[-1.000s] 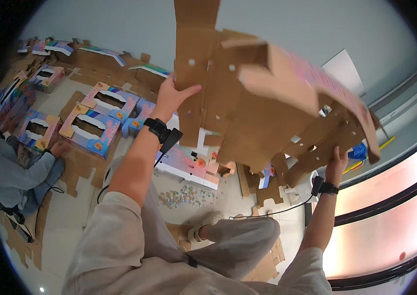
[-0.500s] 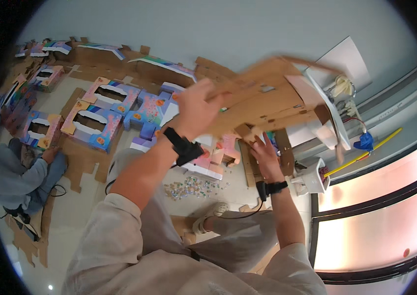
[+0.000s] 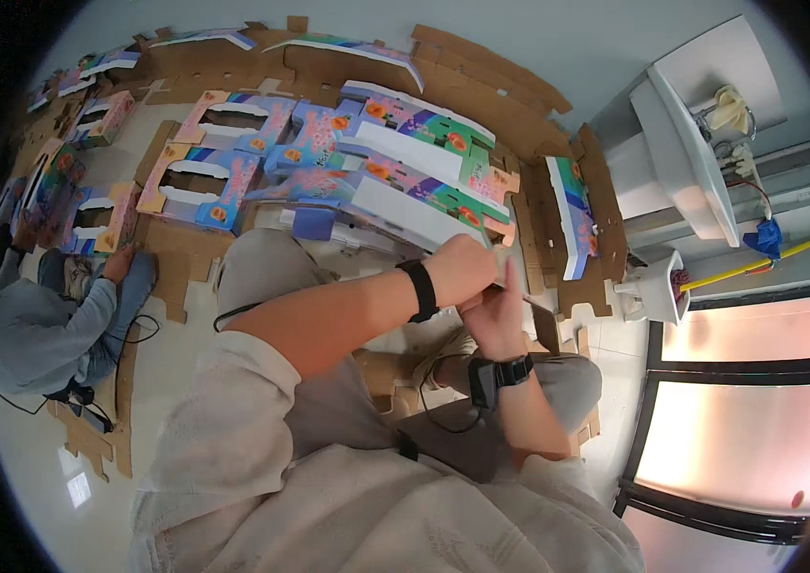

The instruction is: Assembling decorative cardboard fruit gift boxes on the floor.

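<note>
A printed cardboard box blank (image 3: 407,212), blue, purple and green with white panels, stretches away in front of me. My left hand (image 3: 465,267) is closed at its near right end, fingers curled down. Just below and touching it, my right hand (image 3: 498,315) has its thumb raised and its fingers bent round an edge there. The gripped edge itself is mostly hidden by my hands. A brown cardboard flap (image 3: 544,327) sticks out beside my right hand. Farther up lies another printed panel (image 3: 424,119), partly overlapped by the nearer one.
Folded boxes with oval openings (image 3: 197,186) stand on the left. Brown cardboard (image 3: 491,81) lines the wall, with a printed piece (image 3: 572,215) at right. A seated person (image 3: 52,325) works at far left. A white bin (image 3: 658,291) and yellow pole (image 3: 758,261) are at right.
The raised cardboard has come down and turned from its brown side to its printed side. Both hands have moved closer together, and it now covers the small shiny bits on the floor.
</note>
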A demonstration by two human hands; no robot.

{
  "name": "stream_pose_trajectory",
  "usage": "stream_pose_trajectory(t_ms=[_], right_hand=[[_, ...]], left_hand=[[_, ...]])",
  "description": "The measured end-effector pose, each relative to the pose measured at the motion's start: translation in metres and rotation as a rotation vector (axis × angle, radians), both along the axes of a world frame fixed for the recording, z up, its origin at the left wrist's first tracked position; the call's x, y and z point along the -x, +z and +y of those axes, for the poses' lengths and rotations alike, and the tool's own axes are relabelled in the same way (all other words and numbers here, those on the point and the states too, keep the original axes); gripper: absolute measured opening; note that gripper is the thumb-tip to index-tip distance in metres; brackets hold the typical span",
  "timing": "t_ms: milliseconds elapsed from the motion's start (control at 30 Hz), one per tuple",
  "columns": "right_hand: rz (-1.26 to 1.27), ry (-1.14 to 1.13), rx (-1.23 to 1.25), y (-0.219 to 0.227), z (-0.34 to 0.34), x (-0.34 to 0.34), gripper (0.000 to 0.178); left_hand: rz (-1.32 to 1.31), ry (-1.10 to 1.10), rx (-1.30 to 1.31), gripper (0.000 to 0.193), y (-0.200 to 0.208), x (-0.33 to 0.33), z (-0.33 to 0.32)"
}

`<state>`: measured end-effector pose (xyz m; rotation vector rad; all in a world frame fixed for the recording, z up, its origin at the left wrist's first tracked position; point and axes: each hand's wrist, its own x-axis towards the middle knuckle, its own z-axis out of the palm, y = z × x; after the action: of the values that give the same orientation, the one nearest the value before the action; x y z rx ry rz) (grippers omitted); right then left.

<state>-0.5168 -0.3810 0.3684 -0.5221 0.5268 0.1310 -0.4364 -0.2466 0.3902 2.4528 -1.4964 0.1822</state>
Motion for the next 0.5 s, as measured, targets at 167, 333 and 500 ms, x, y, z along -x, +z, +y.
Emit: stream_pose_trajectory(t_ms=[167,333,500], right_hand=[[0.049,0.087,0.177,-0.03,-0.006,0.001,0.034],[-0.033,0.079,0.329,0.003,-0.007,-0.007,0.039],[-0.375,0.112,0.408,0.075,-0.016,-0.068,0.031]], left_hand=[[0.002,0.006,-0.148,0.012,-0.007,0.026,0.0],[-0.04,0.063,-0.186,0.012,0.039,0.032,0.014],[-0.299,0.046,0.435,0.016,0.076,0.032,0.025]])
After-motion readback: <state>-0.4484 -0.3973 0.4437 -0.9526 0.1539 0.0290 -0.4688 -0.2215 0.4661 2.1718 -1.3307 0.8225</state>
